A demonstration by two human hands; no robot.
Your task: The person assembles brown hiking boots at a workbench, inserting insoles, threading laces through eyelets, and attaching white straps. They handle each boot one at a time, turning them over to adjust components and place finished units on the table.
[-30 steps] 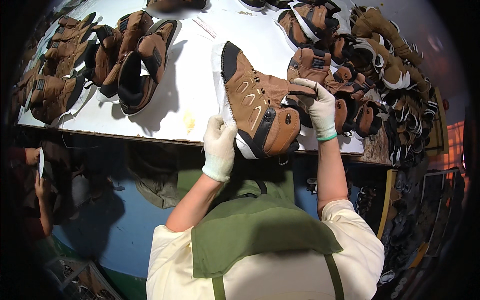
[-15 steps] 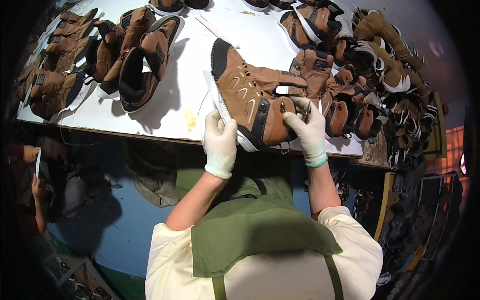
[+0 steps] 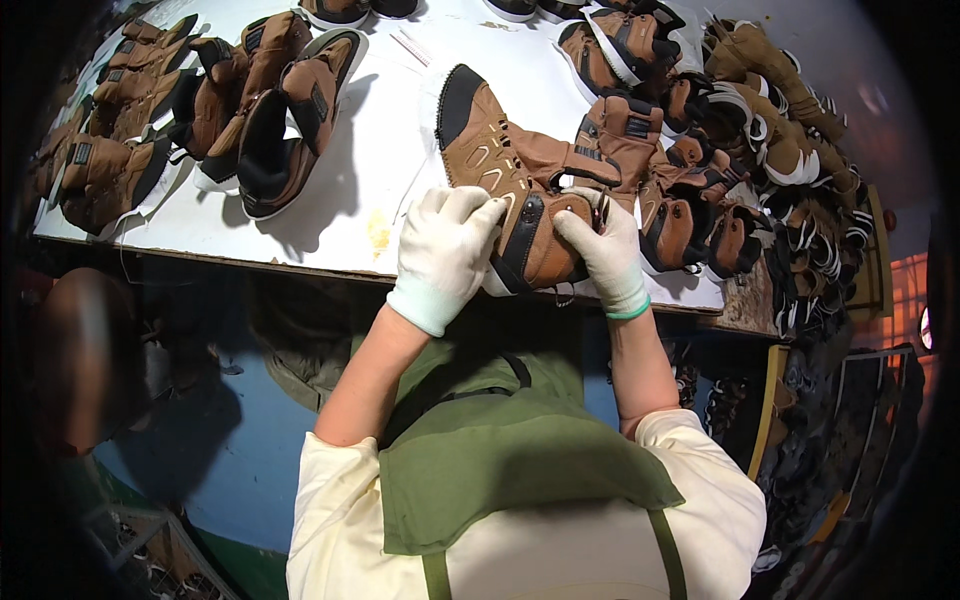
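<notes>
A brown shoe (image 3: 487, 150) with a black toe cap and pale outlined shapes on its side lies tilted at the table's front edge, toe pointing away. My right hand (image 3: 607, 250), in a white knit glove, grips its heel collar, thumb outside and fingers inside the opening. The gloved left hand (image 3: 445, 255) is closed against the left side of the same shoe, fingers bent over its side near the middle; its thumb is mostly hidden. White edging shows along the shoe's bottom below the left hand.
Finished-looking brown shoes (image 3: 290, 120) stand at the left of the white table (image 3: 390, 120). More brown shoes (image 3: 620, 140) crowd the right, beside a heap of tan shoes (image 3: 790, 130). A co-worker's blurred arm (image 3: 85, 350) is at far left.
My left hand has moved from the shoe's bottom edge up onto its side. The shoe has tipped slightly, its toe shifting right and away. The co-worker's arm has moved.
</notes>
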